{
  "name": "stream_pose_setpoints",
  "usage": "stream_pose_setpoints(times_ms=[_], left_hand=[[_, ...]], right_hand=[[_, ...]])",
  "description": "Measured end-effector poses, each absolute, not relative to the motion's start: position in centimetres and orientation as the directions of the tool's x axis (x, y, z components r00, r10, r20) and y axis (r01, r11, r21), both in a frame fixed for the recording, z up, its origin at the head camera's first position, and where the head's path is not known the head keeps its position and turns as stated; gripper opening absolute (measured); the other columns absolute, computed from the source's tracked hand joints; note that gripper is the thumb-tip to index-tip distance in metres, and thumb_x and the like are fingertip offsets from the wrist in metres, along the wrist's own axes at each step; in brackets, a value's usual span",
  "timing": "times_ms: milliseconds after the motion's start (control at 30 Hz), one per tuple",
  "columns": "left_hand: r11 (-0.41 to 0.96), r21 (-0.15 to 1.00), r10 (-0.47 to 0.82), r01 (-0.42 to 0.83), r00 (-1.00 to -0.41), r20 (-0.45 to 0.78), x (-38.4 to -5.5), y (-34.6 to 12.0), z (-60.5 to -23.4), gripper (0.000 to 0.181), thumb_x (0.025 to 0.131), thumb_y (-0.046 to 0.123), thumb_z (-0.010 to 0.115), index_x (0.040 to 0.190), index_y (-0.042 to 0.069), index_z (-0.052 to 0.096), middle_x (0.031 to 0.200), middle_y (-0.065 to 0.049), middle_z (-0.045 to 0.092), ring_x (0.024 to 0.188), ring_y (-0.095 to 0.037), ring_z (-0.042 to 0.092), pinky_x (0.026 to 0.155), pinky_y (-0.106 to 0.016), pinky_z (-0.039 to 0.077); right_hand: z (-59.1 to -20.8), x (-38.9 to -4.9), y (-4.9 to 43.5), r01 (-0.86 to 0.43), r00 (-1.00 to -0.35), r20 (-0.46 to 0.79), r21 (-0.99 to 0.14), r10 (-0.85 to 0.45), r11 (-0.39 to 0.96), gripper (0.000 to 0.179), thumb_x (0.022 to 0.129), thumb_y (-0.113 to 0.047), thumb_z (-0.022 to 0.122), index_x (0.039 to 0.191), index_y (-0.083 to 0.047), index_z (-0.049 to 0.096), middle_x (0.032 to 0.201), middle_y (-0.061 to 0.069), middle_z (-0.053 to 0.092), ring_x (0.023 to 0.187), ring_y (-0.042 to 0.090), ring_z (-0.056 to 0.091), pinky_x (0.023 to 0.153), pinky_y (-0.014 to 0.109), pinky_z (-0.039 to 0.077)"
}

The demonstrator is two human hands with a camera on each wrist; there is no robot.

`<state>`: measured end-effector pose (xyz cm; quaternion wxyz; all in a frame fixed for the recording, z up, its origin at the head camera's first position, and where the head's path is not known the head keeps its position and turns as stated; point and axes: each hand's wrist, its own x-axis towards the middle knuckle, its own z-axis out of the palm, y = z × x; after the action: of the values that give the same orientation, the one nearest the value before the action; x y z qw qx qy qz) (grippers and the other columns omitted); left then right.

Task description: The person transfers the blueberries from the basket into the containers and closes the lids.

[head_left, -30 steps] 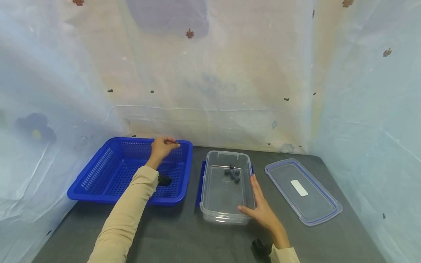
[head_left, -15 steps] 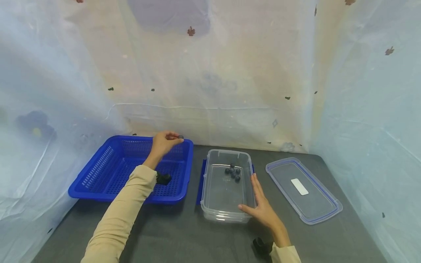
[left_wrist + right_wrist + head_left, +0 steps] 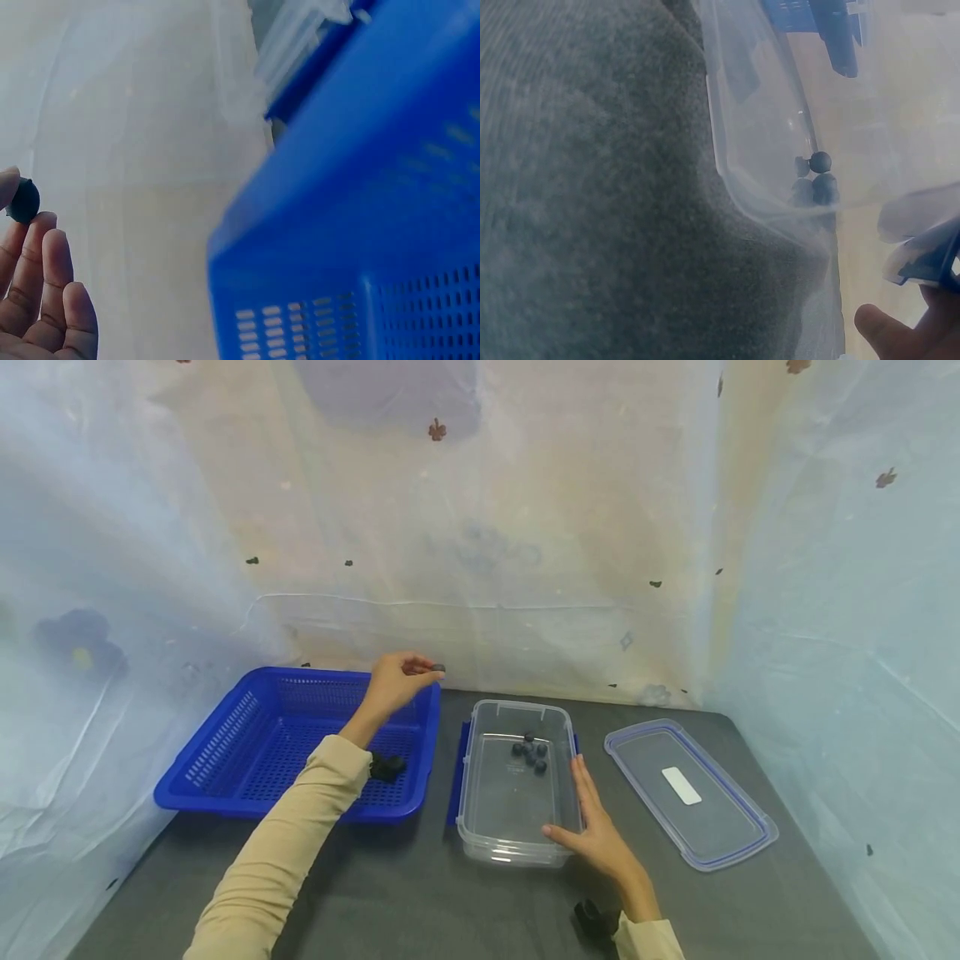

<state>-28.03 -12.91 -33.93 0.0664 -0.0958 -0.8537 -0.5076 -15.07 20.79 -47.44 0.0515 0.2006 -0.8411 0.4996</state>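
Note:
My left hand point(image 3: 393, 683) is raised over the far right corner of the blue basket point(image 3: 296, 811). It pinches a blueberry point(image 3: 24, 201) between thumb and fingertips, seen in the left wrist view; the other fingers are partly extended. A clear plastic container point(image 3: 498, 810) stands uncovered right of the basket, its blue side clips hanging down. Several blueberries point(image 3: 531, 756) lie in its far half. Along the container's right wall rests my right hand point(image 3: 603, 847), fingers straight and thumb over the near rim. The right wrist view catches only some of its fingers, beside a blue clip point(image 3: 930, 259).
To the right of the container, its clear lid point(image 3: 708, 827) with a blue seal and white label lies on the dark tabletop point(image 3: 420, 902). A pale patterned sheet point(image 3: 525, 635) hangs behind the table and along both sides. The basket's raised rim stands beside the container.
My left hand, with the blueberry in its pinch, has risen slightly and moved right, towards the container, past the basket's far right corner. The right hand and the container have stayed put.

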Motion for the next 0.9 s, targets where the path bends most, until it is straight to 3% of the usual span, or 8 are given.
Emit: stream_pose_setpoints(times_ms=[433,700,900], left_hand=[[0.442,0.862,0.195,0.248,-0.965,0.177,-27.7,-7.6,-34.2,0.026,0.087,0.022,0.074,0.105,0.004,0.070,0.101,-0.010,0.069,0.092,-0.024,0.065,0.079,-0.040,0.053],[0.417,0.886,0.236,0.204,-0.965,0.111,-27.5,-4.2,-35.4,0.024,0.087,0.021,0.074,0.105,0.006,0.070,0.097,-0.006,0.070,0.090,-0.024,0.065,0.075,-0.037,0.053],[0.382,0.908,0.213,0.173,-0.972,0.096,-28.0,-2.4,-37.1,0.021,0.086,0.020,0.076,0.101,0.006,0.071,0.093,-0.005,0.070,0.087,-0.022,0.065,0.076,-0.036,0.053]], right_hand=[[-47.6,-15.0,20.8,-0.376,-0.921,0.279,-0.822,-0.273,0.427,0.108,0.075,-0.016,0.080,0.155,-0.003,0.008,0.159,0.019,0.000,0.143,0.043,0.006,0.103,0.071,0.014],[-43.8,-13.5,19.4,-0.376,-0.919,0.276,-0.830,-0.283,0.411,0.103,0.076,-0.013,0.078,0.151,0.008,0.010,0.156,0.029,0.002,0.139,0.052,0.007,0.100,0.074,0.013],[-46.2,-14.8,19.9,-0.370,-0.921,0.266,-0.826,-0.286,0.424,0.107,0.076,-0.017,0.079,0.154,-0.001,0.008,0.160,0.019,0.000,0.142,0.046,0.006,0.102,0.072,0.014]])
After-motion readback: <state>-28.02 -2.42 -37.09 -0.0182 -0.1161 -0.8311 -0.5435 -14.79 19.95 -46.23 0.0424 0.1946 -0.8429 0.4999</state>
